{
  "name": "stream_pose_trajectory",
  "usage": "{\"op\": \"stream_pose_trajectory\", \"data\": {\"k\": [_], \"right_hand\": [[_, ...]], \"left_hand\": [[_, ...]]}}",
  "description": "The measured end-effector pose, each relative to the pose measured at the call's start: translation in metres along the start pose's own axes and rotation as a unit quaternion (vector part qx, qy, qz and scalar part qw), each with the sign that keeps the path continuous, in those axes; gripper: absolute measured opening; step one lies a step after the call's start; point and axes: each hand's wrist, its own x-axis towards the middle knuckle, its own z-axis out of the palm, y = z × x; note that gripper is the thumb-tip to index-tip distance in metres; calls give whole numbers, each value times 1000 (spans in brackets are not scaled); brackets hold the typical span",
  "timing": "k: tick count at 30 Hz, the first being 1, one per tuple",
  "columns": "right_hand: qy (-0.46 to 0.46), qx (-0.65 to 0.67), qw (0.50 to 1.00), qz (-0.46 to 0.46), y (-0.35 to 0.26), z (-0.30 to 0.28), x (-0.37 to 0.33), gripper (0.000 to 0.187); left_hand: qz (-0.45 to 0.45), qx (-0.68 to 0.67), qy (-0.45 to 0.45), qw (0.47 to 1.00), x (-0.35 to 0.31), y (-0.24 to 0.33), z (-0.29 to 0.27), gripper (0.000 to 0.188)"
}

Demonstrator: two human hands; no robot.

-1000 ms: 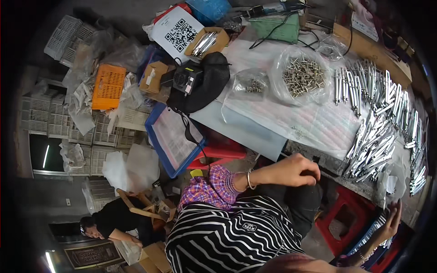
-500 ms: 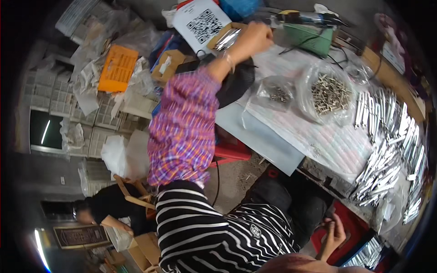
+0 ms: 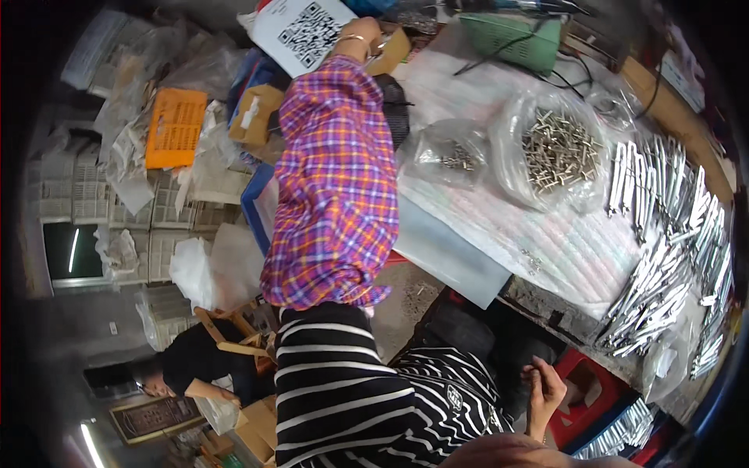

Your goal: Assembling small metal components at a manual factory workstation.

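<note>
My left arm, in a purple plaid sleeve cover, reaches away across the table's left side. My left hand (image 3: 360,33) is at a small cardboard box (image 3: 392,51), where shiny metal pieces show beside it; its fingertips are hidden. My right hand (image 3: 544,392) is low by my lap, next to a red stool (image 3: 579,382). Its fingers are half curled and a little apart, with nothing visible in them. On the table are a clear bag of small metal pins or screws (image 3: 558,152), a smaller bag of metal bits (image 3: 459,160), and piles of silvery metal strips (image 3: 651,300).
A white sheet with a square black code (image 3: 308,31) lies left of my hand. A green case with cables (image 3: 511,39) stands at the far edge. An orange packet (image 3: 176,129) and stacked pale crates (image 3: 97,183) are left. Another person in black (image 3: 211,359) is at lower left.
My left hand has moved left and farther away, to the box's left side. The right hand has shifted slightly left and its fingers have curled more. The view has turned somewhat.
</note>
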Motion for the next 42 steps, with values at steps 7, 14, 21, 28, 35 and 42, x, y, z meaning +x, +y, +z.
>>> {"op": "stream_pose_trajectory", "data": {"k": [7, 14, 21, 28, 35, 42], "right_hand": [[17, 14, 1000, 13, -6, 2, 0, 18], [40, 11, 999, 19, -2, 6, -4, 18], [19, -20, 1000, -9, -6, 6, -3, 20], [-2, -13, 1000, -25, -3, 4, -8, 23], [-15, -23, 995, -93, -27, 11, 8, 28], [-83, 230, 968, -57, -62, 27, 27, 37]], "left_hand": [[-57, -43, 32, 997, -16, -2, -20, 42], [-41, -44, 36, 998, -6, 4, -10, 41], [-7, -90, 41, 995, -15, -22, -36, 35], [29, -238, 57, 969, -31, -18, -77, 27], [250, -618, -133, 734, -211, 108, -105, 25], [293, -712, -389, 506, -367, 225, -29, 18]]}}
